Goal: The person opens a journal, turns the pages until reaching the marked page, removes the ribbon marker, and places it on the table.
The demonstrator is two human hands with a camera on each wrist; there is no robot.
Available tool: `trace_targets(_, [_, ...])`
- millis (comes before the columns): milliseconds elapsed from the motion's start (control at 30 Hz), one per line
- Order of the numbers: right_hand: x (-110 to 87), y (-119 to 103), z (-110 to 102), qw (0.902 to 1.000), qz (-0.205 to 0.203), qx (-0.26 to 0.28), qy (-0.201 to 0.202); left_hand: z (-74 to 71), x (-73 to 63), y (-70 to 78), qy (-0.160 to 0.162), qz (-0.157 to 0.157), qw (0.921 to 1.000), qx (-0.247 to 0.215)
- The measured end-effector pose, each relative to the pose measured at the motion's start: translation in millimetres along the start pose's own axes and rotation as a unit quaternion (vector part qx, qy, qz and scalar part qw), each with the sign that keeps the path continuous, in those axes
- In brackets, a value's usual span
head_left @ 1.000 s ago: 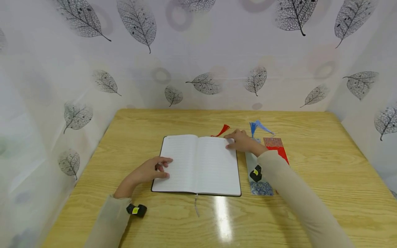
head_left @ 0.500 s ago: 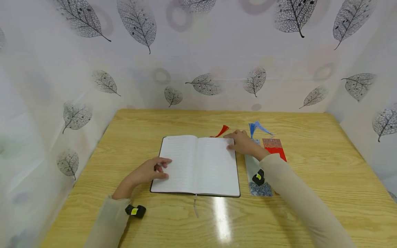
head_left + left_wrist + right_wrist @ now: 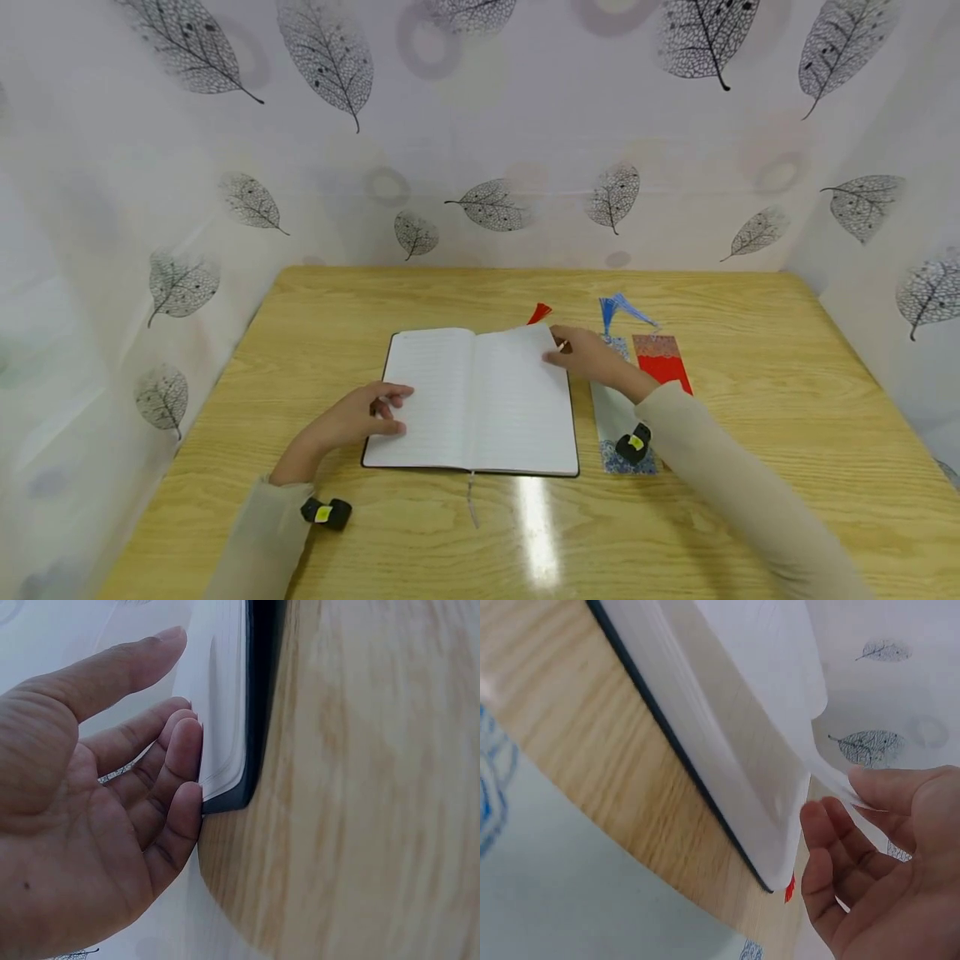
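Note:
An open notebook (image 3: 517, 408) with lined pages and a dark cover lies on the table. My right hand (image 3: 592, 358) pinches the far outer corner of the right page (image 3: 826, 777) between thumb and forefinger. That corner is lifted off the pages beneath, as the right wrist view shows. My left hand (image 3: 348, 417) rests at the outer edge of the left page with fingers loosely bent, holding nothing. In the left wrist view its fingertips (image 3: 184, 746) are by the page edges (image 3: 225, 750). Past the notebook's far edge shows a red tassel (image 3: 538, 313); what it hangs from is hidden.
Right of the notebook lies a pale bookmark (image 3: 606, 408) with blue patterned ends, partly under my right arm. A red bookmark (image 3: 660, 368) is beside it. Blue tassels (image 3: 608, 313) lie above them. A ribbon (image 3: 472, 500) hangs from the notebook's near edge onto the wooden table (image 3: 420, 550).
My right hand has raised the right page's far corner, which lay flat before. The hand has shifted slightly right and nearer, and the lifted corner now covers part of the red tassel. My left hand stays put.

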State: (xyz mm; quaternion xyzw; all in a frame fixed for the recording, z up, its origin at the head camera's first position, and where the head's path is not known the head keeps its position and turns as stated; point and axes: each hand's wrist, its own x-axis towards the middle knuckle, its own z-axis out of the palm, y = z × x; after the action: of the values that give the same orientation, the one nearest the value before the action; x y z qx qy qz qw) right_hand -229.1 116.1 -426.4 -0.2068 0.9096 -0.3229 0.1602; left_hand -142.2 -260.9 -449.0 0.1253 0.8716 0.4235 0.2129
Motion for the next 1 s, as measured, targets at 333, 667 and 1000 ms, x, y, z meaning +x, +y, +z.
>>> trace_targets(333, [-21.9,-14.4,0.4,0.9874,-0.017,0.144,-0.063,-0.4,-1.4,0.4,-0.002,-0.002,1.0000,-0.003])
trace_targets(667, [-38.3,-30.8,1.4,0.9743,-0.046,0.192,-0.109,-1.0,-1.1,-0.8,-0.005,0.001,1.0000,0.000])
trace_targets(1000, [-32.0,-50.6,27.6,0.9623,-0.067,0.217,-0.149,-2.6,-6.3,-1.8,-0.003,0.001,1.0000,-0.003])
